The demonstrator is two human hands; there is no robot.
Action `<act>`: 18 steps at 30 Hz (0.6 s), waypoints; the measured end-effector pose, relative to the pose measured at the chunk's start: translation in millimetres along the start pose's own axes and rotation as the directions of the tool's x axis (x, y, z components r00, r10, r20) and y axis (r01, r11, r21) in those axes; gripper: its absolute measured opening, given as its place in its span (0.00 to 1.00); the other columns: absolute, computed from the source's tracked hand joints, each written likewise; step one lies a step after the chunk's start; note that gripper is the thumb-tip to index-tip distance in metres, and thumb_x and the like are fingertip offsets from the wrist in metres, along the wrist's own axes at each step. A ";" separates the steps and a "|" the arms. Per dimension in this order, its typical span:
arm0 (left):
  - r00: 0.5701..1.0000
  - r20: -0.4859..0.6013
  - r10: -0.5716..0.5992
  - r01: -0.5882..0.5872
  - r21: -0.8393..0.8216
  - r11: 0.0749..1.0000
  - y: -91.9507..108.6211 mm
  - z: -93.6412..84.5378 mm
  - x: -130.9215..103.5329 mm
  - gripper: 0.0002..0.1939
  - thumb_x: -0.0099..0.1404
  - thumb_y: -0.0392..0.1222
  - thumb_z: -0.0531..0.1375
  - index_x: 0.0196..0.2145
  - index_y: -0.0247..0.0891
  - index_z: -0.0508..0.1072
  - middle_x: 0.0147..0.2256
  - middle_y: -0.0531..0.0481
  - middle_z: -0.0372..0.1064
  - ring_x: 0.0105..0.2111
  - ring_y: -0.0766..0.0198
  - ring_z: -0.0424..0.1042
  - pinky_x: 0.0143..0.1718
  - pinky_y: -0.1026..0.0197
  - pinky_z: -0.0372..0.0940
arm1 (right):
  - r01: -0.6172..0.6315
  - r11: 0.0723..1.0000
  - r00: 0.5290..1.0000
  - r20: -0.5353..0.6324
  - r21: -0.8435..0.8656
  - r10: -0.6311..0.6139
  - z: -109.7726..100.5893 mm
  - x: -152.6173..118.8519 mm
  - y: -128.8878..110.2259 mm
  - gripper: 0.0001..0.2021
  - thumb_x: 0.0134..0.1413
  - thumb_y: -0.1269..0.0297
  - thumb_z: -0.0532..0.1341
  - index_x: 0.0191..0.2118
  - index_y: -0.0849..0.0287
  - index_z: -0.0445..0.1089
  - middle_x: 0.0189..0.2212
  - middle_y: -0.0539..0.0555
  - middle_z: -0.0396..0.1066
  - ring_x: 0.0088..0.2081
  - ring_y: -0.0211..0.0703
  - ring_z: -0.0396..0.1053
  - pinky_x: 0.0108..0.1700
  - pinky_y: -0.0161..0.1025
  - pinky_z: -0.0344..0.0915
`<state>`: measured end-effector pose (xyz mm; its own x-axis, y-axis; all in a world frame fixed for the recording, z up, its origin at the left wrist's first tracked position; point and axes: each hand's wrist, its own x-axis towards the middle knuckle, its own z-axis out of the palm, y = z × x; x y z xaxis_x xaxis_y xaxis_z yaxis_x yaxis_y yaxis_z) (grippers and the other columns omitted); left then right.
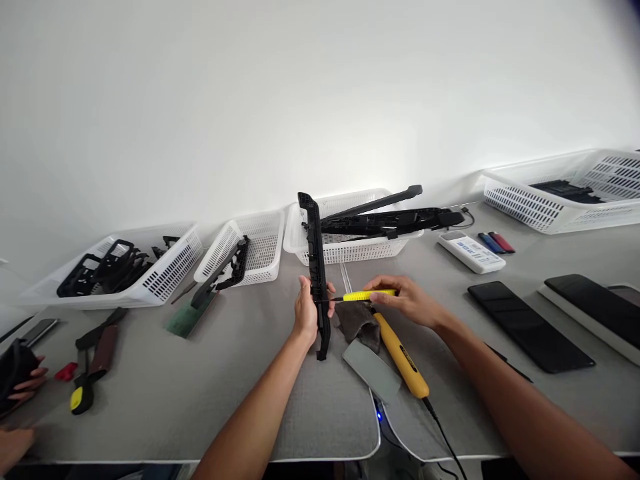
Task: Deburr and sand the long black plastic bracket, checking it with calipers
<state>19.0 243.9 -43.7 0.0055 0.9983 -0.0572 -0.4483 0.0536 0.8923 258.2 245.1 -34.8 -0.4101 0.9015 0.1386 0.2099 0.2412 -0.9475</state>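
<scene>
My left hand (pixel 306 313) is wrapped round a long black plastic trim piece (pixel 315 257), which stands nearly upright above the table. In my right hand (pixel 403 299) is a yellow-handled tool (pixel 357 295), held level and pointing left. Its thin dark tip meets the trim piece near my left fingers; the tip's exact shape is too small to tell. Just below lie a crumpled dark grey cloth (pixel 358 325), a grey-green flat block (pixel 371 368) and a yellow corded tool (pixel 403 357).
Behind the trim piece, a white basket (pixel 350 252) holds long black parts (pixel 385 220). More baskets (pixel 170 267) stand left and right (pixel 530 203). Black phones (pixel 530 323) and a white meter-like device (pixel 471 251) lie at right. Another person's hand (pixel 30 383) is at far left.
</scene>
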 end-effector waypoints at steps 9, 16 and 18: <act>0.990 0.063 -0.129 0.137 -0.150 0.979 9.4 -3.2 4.5 0.26 0.69 0.65 0.65 0.38 0.35 0.76 0.32 0.48 0.73 0.24 0.67 0.68 0.20 0.66 0.64 | -0.010 0.997 0.988 -0.154 -0.073 -0.002 4.4 0.1 -2.6 0.26 0.59 0.36 0.67 0.45 0.55 0.80 0.37 0.54 0.76 0.36 0.47 0.68 0.38 0.41 0.65; 0.983 0.109 -0.149 0.165 -0.155 0.974 4.8 -4.6 4.2 0.27 0.69 0.67 0.63 0.37 0.35 0.76 0.33 0.47 0.73 0.25 0.66 0.68 0.22 0.64 0.64 | -0.038 0.999 0.976 -0.213 -0.015 0.034 2.7 0.2 -1.0 0.27 0.61 0.35 0.65 0.44 0.56 0.80 0.33 0.53 0.75 0.33 0.44 0.66 0.35 0.40 0.62; 0.982 0.103 -0.159 0.175 -0.165 0.971 4.0 -4.6 3.7 0.27 0.70 0.66 0.63 0.40 0.36 0.76 0.35 0.47 0.74 0.26 0.65 0.69 0.23 0.64 0.65 | -0.017 1.000 0.991 -0.132 0.006 0.017 2.8 -0.4 -0.4 0.24 0.60 0.38 0.68 0.46 0.55 0.81 0.37 0.54 0.77 0.36 0.47 0.70 0.38 0.41 0.65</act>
<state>13.1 247.7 -42.4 0.1690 0.9738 -0.1519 -0.5818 0.2230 0.7822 255.8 243.6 -35.3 -0.2859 0.9450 0.1588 0.2115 0.2239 -0.9514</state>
